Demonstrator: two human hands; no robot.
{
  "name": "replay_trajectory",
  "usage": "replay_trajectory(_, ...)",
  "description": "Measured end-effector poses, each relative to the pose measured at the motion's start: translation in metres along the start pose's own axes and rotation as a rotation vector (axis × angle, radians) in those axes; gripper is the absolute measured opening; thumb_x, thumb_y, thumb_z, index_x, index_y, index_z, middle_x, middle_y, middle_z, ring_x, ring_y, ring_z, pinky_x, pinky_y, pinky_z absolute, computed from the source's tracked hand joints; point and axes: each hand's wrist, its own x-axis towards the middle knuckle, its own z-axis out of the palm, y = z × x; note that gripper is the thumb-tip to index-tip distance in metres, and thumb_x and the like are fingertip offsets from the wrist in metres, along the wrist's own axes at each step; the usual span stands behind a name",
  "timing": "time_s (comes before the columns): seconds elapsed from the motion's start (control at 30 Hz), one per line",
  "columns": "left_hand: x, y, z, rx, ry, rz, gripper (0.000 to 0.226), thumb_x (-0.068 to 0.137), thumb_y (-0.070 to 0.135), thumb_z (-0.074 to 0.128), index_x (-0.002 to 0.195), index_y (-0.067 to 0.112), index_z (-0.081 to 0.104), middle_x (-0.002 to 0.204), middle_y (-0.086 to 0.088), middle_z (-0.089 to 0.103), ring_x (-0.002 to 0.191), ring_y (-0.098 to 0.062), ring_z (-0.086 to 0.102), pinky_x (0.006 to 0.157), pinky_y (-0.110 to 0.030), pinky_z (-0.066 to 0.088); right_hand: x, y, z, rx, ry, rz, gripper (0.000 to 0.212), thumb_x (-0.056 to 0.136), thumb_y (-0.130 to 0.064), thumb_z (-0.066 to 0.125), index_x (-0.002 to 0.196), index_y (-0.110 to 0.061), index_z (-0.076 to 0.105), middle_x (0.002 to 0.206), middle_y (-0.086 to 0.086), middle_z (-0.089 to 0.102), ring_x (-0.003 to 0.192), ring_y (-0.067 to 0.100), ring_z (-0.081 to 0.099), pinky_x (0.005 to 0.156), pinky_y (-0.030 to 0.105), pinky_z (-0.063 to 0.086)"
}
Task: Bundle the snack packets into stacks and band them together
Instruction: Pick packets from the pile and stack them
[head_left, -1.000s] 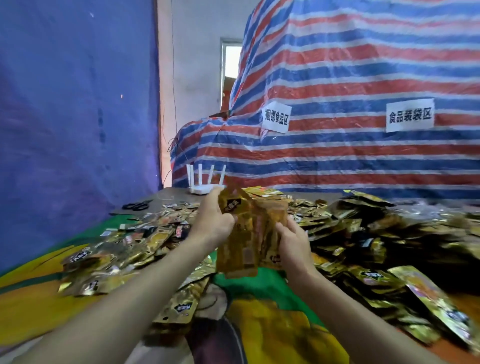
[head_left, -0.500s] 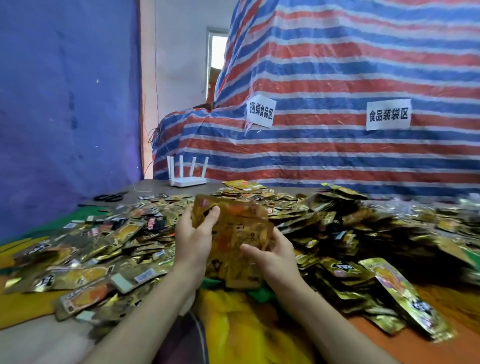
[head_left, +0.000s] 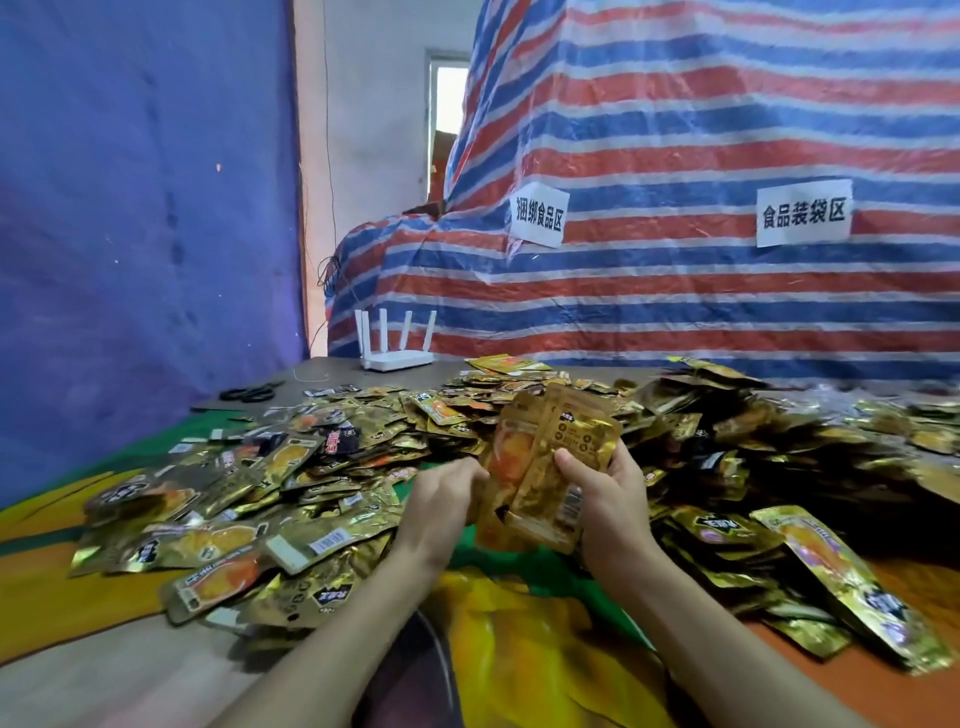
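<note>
A stack of gold and orange snack packets (head_left: 545, 467) stands upright between my hands, just above the table. My right hand (head_left: 608, 499) grips the stack from the right, thumb across its front. My left hand (head_left: 441, 504) holds the stack's lower left edge with curled fingers. Loose gold packets lie heaped on both sides: a flat spread on the left (head_left: 249, 493) and a taller pile on the right (head_left: 753, 457). I see no band on the stack.
A white router (head_left: 397, 348) with several antennas stands at the table's far edge. Black scissors (head_left: 249, 393) lie at the back left. A striped tarp (head_left: 675, 260) with two paper labels rises behind the table. A blue sheet hangs on the left.
The stack has come lower and shifted right, and its packets now lie closer together. My left hand slid from the stack's top edge down to its lower left side.
</note>
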Motion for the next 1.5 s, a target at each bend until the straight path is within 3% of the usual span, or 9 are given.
replay_trajectory(0.1, -0.004, -0.005, 0.008, 0.243, -0.095, 0.041, 0.044, 0.071, 0.045, 0.05, 0.059, 0.005, 0.062, 0.072, -0.011, 0.061, 0.069, -0.022, 0.055, 0.063, -0.027, 0.041, -0.002, -0.002, 0.001, 0.013, -0.024, -0.026, 0.022, 0.094, 0.002, 0.061, 0.109, -0.015, 0.065, 0.094, 0.005, 0.078, 0.087, 0.024, 0.076, 0.062, 0.033, 0.061)
replay_trajectory(0.2, -0.009, -0.003, 0.016, 0.158, -0.221, -0.093, 0.026, 0.079, 0.042, 0.049, 0.095, 0.023, 0.054, 0.098, -0.002, 0.062, 0.092, -0.018, 0.061, 0.075, -0.031, 0.05, -0.007, 0.001, 0.006, -0.051, -0.146, -0.05, 0.025, 0.084, -0.003, 0.064, 0.105, -0.017, 0.066, 0.092, 0.008, 0.077, 0.084, 0.025, 0.075, 0.06, 0.032, 0.059)
replay_trajectory(0.37, -0.016, -0.001, 0.028, 0.076, -0.163, -0.069, 0.052, 0.074, 0.043, 0.049, 0.122, 0.026, 0.049, 0.118, -0.009, 0.062, 0.112, -0.029, 0.061, 0.098, -0.048, 0.051, -0.014, 0.013, 0.012, -0.181, -0.234, -0.078, 0.039, 0.065, -0.015, 0.055, 0.102, -0.01, 0.063, 0.089, 0.011, 0.072, 0.078, 0.019, 0.069, 0.063, 0.025, 0.057)
replay_trajectory(0.47, -0.012, 0.0, 0.026, -0.024, -0.105, -0.013, 0.04, 0.091, 0.027, 0.054, 0.13, 0.027, 0.043, 0.114, -0.003, 0.063, 0.103, -0.021, 0.064, 0.079, -0.034, 0.054, -0.014, 0.012, 0.014, -0.1, -0.205, -0.079, 0.037, 0.072, -0.021, 0.055, 0.104, -0.006, 0.064, 0.092, 0.013, 0.073, 0.079, 0.018, 0.07, 0.063, 0.024, 0.056)
replay_trajectory(0.8, -0.011, -0.01, 0.026, -0.065, -0.148, 0.22, 0.046, 0.07, 0.015, 0.087, 0.11, 0.017, 0.066, 0.101, -0.006, 0.074, 0.094, -0.019, 0.072, 0.078, -0.028, 0.058, -0.019, 0.007, 0.021, 0.022, 0.007, 0.005, 0.048, 0.101, -0.046, 0.049, 0.081, -0.01, 0.075, 0.08, 0.013, 0.074, 0.073, 0.026, 0.073, 0.061, 0.034, 0.06)
replay_trajectory(1.0, -0.013, -0.008, 0.027, -0.054, -0.244, 0.21, 0.023, 0.067, 0.016, 0.076, 0.089, 0.023, 0.073, 0.082, -0.001, 0.076, 0.08, -0.02, 0.073, 0.071, -0.031, 0.059, -0.02, -0.001, 0.02, 0.035, -0.073, 0.108, 0.045, 0.102, -0.039, 0.046, 0.098, 0.001, 0.067, 0.088, 0.013, 0.068, 0.078, 0.019, 0.069, 0.066, 0.029, 0.058)
replay_trajectory(1.1, -0.018, -0.006, 0.03, -0.042, -0.233, 0.241, 0.024, 0.07, 0.02, 0.075, 0.093, 0.02, 0.07, 0.089, -0.009, 0.073, 0.087, -0.03, 0.07, 0.076, -0.037, 0.059, -0.024, -0.007, 0.019, -0.078, -0.065, -0.043, 0.03, 0.096, -0.035, 0.05, 0.097, -0.007, 0.06, 0.083, 0.003, 0.062, 0.068, 0.003, 0.064, 0.059, 0.02, 0.053)
replay_trajectory(1.3, -0.021, -0.008, 0.027, -0.114, -0.284, 0.239, 0.051, 0.072, 0.0, 0.084, 0.108, 0.023, 0.057, 0.088, 0.004, 0.071, 0.075, -0.003, 0.068, 0.063, -0.018, 0.054, -0.038, -0.028, 0.0, -0.517, -0.074, -0.246, 0.011, 0.094, -0.04, 0.058, 0.095, -0.029, 0.056, 0.092, -0.007, 0.064, 0.082, -0.003, 0.063, 0.068, 0.018, 0.055)
replay_trajectory(1.5, -0.04, -0.001, 0.034, 0.054, -0.471, 0.493, 0.052, 0.072, 0.006, 0.062, 0.121, 0.017, 0.053, 0.09, -0.001, 0.063, 0.076, -0.005, 0.061, 0.065, -0.019, 0.048, -0.035, -0.078, -0.072, -1.311, 0.162, -0.508, 0.028, 0.092, -0.028, 0.058, 0.119, -0.02, 0.058, 0.095, -0.002, 0.065, 0.086, 0.02, 0.062, 0.073, 0.038, 0.051)
